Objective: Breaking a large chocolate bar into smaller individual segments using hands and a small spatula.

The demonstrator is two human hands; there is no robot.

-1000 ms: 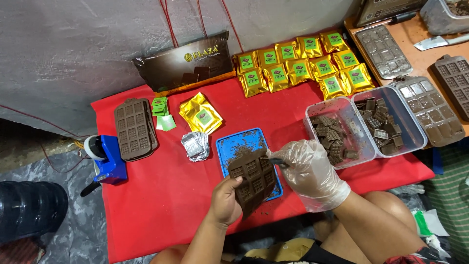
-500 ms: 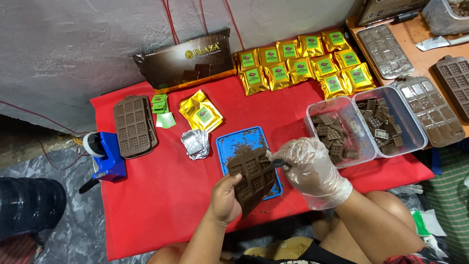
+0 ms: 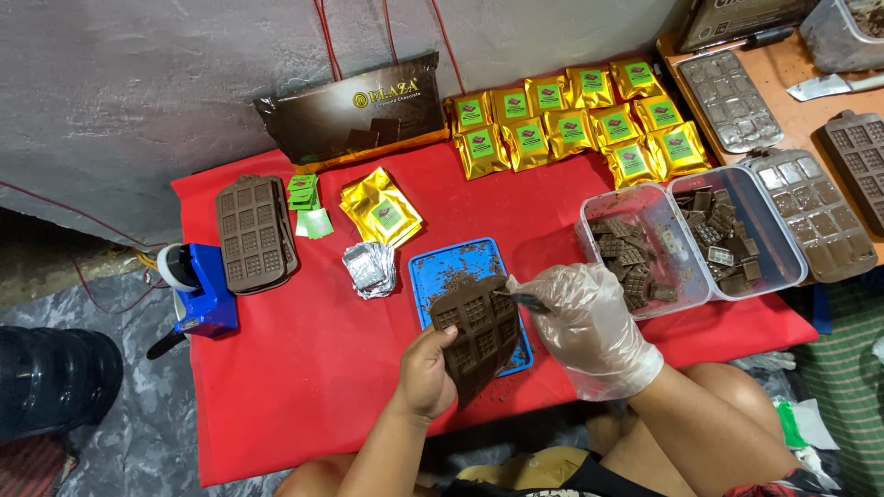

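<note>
My left hand, bare, holds a brown chocolate mould tilted up over a blue tray dusted with chocolate crumbs. My right hand wears a thin clear glove and pinches a small dark tool against the mould's upper right edge. Both hands hover over the near part of a red cloth. Just right of my gloved hand stand two clear tubs filled with small chocolate pieces.
A second brown mould, green labels, gold pouches and foil squares lie on the cloth's left half. Several gold packets line the back. A blue tape dispenser sits at the left edge. Filled moulds rest right.
The mould in my left hand has shifted slightly and my gloved right hand has worked along its upper edge. Everything else stays where it was.
</note>
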